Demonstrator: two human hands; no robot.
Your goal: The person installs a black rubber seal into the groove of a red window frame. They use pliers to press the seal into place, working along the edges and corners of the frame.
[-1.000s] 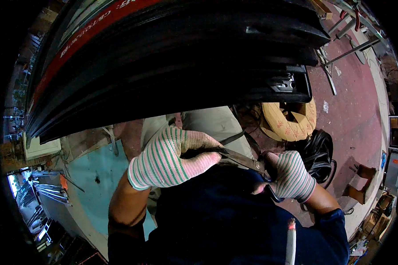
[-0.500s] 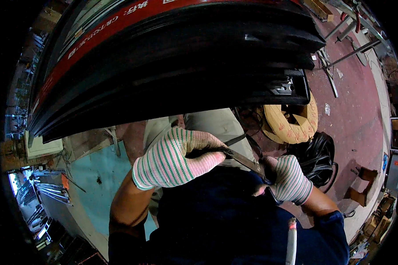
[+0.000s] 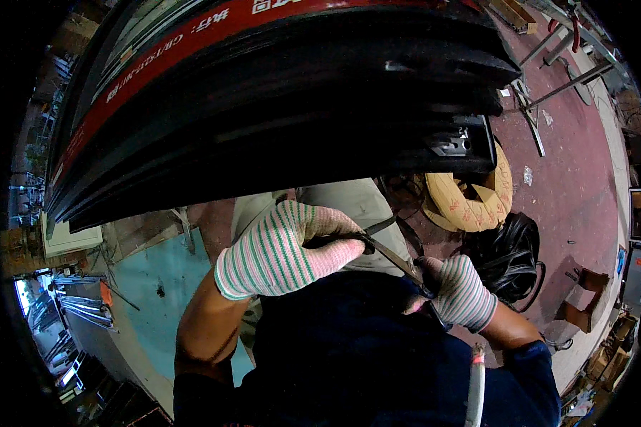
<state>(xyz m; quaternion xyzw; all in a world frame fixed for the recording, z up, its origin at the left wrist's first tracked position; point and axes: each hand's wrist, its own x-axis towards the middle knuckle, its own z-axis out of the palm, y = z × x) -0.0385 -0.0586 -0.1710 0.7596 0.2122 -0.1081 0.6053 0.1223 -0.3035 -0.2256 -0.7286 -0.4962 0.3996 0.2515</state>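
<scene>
Scissors (image 3: 395, 261), held before a dark navy shirt (image 3: 349, 334), with blades slanting up and left from the right hand (image 3: 466, 292) toward the fingertips of the left hand (image 3: 281, 249); cannot tell, from this angle, blades parted from blades together; nearest of all, at the lower edge, a white stick (image 3: 475, 388) with a reddish tip, much like a lit cigarette; on both hands, striped knit gloves (image 3: 260, 260) in pink, green and white; right hand curled closed around the scissor handles, mostly hidden by the fingers; left hand pinched, thumb against fingers, on a thin dark strip (image 3: 382, 225) running out past the fingertips, up and to the right; beneath, pale grey trousers (image 3: 345, 199); just beyond the hands, across the upper view, a large black ridged stack (image 3: 263, 128) with a red printed band (image 3: 171, 60) along the far side and a bright metal fitting (image 3: 452, 146) near the right end.

Lower and farther, on a reddish floor (image 3: 563, 192), a tan wrapped ring (image 3: 459, 219), partly covered by the stack; just beside it, a glossy black coil (image 3: 502, 260); to the left, a light blue sheet (image 3: 146, 281); well apart at right, a brown open-sided piece (image 3: 592, 299); far left, slim metal bars (image 3: 85, 309).
</scene>
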